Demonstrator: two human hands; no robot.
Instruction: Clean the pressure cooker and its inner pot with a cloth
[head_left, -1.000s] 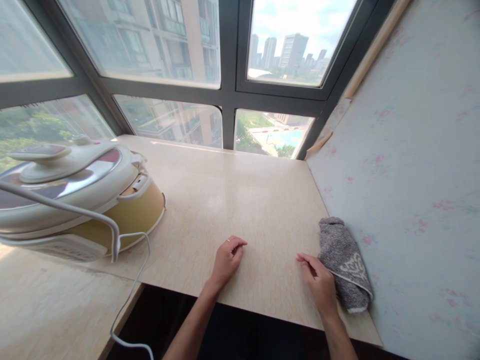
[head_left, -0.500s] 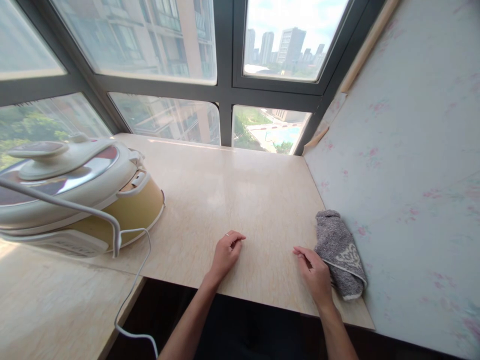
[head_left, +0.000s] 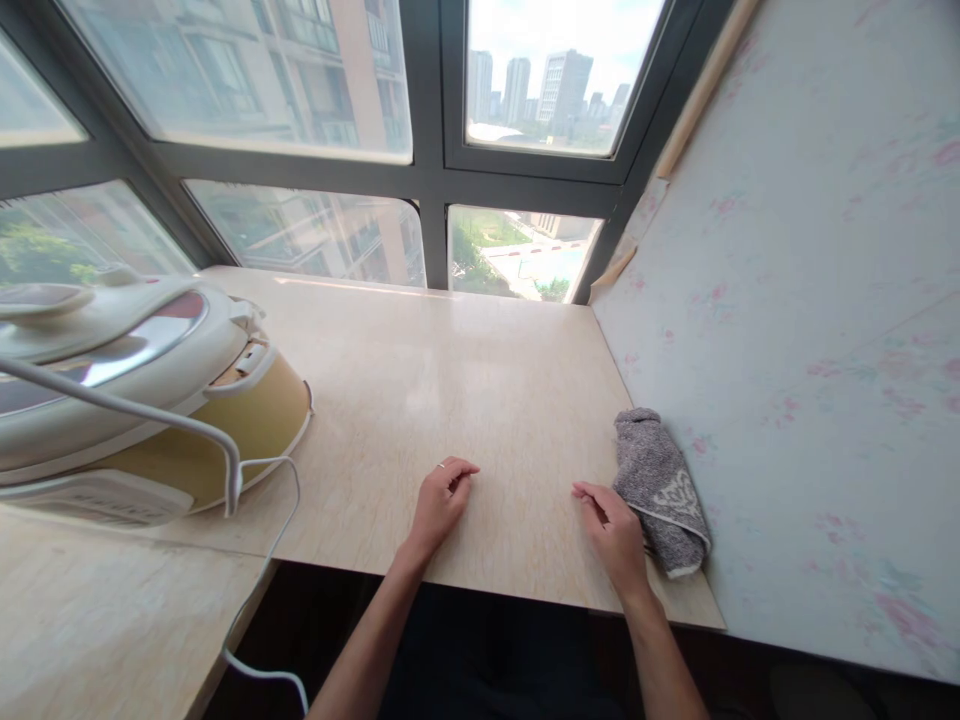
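My left hand (head_left: 442, 503) rests on the pale marbled countertop (head_left: 450, 400), a ring on one finger. Its fingers are loosely curled together, closed, with nothing visible in them. To the right, my right hand (head_left: 611, 525) also lies on the surface, its fingers bent and held together, closed and without any object showing. Close beside that hand, a folded grey towel (head_left: 660, 495) with a white pattern and pale edging lies against the wall. The hands are apart from each other, and the palms are hidden.
At the left stands a large cream and yellow electric appliance (head_left: 255, 430) with a lid. Its white cord (head_left: 296, 500) hangs over the counter edge. Dark-framed windows (head_left: 431, 180) rise at the back, and a floral papered wall (head_left: 810, 400) borders the right side.
The view has turned slightly right, so the appliance, windows and towel appear shifted left. Both hands keep about the same pose and place on the countertop.
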